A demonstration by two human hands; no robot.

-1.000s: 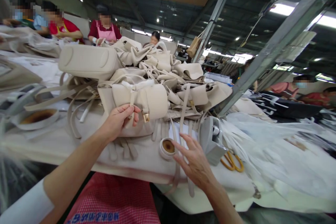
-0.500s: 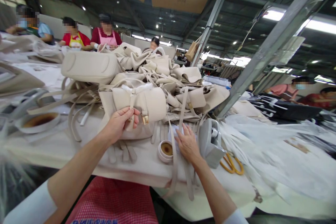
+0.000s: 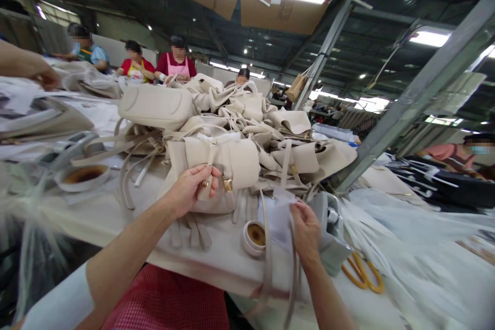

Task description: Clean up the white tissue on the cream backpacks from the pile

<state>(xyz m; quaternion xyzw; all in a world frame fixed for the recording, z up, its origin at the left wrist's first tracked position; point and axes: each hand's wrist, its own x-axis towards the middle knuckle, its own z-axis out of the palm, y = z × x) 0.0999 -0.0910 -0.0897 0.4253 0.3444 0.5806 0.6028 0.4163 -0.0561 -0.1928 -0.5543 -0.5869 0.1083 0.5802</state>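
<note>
A beige bag (image 3: 242, 162) with gold buckles lies at the front of a heap of similar bags. My left hand (image 3: 195, 185) is closed on the bag's strap (image 3: 204, 192), beside a gold buckle (image 3: 227, 184). My right hand (image 3: 307, 227) pinches the edge of a thin translucent white sheet (image 3: 281, 219), to the right of the round white pot (image 3: 255, 238) with brown contents. Long beige straps hang over the table edge between my hands.
Yellow-handled scissors (image 3: 363, 272) lie right of a grey tape dispenser (image 3: 332, 232). Another brown-filled dish (image 3: 83, 176) sits at left. Clear plastic (image 3: 417, 232) covers the right side. A metal post (image 3: 417, 87) rises behind. Another person's hand (image 3: 48, 73) reaches in at far left; several people work beyond.
My right hand has gone from lying spread on the sheet to pinching it, with the sheet's edge lifted. My left hand keeps hold of the strap. The view has shifted, and another person's hand has appeared.
</note>
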